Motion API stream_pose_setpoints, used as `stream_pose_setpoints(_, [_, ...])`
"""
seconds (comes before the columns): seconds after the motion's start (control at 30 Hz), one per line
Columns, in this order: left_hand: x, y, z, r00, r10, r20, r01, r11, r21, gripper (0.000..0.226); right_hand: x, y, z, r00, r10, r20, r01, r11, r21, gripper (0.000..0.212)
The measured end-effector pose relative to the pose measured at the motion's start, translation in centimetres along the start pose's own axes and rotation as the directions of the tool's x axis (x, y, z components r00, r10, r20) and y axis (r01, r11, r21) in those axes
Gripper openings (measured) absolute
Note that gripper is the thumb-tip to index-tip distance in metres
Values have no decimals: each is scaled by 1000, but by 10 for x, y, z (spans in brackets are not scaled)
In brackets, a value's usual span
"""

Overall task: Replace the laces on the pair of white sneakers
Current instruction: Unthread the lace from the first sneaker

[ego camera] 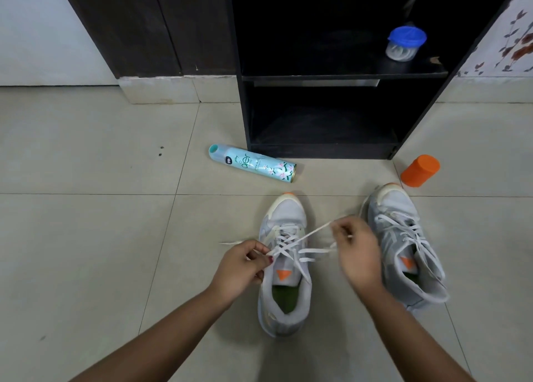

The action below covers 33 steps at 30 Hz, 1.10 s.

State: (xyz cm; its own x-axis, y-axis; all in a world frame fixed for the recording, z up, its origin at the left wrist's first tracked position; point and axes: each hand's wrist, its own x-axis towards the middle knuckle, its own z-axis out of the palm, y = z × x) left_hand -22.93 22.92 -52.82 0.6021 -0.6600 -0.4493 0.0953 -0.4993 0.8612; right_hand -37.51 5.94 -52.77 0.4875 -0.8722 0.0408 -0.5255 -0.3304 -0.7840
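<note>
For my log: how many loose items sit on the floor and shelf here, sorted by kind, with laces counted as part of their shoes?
White sneakers: 2, the left sneaker and the right sneaker
Spray can: 1
Orange container: 1
Blue-lidded tub: 1
Total: 5

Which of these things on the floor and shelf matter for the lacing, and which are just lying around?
In use: white lace, held by left hand and right hand; middle sneaker; second sneaker.
Lying about: air freshener can, orange container, blue-lidded jar on the shelf unit.
</note>
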Motion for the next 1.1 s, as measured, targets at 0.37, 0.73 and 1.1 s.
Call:
stream_pose_setpoints(0.37, [-2, 4, 1, 1000, 1, -4, 0, 998, 59, 6, -26, -32, 24, 794, -502, 344, 603, 724, -334, 20])
stream_pose_setpoints(0.73, [-3, 6, 2, 1000, 9, 4, -9, 999, 36, 7, 39, 29, -1, 930, 368, 0, -345, 873, 343, 18])
stream_pose_setpoints(1.1, [-12, 15, 7, 918, 397, 13, -359, 816, 454, 24, -18, 2, 2, 979, -110, 170, 116, 993, -27, 24])
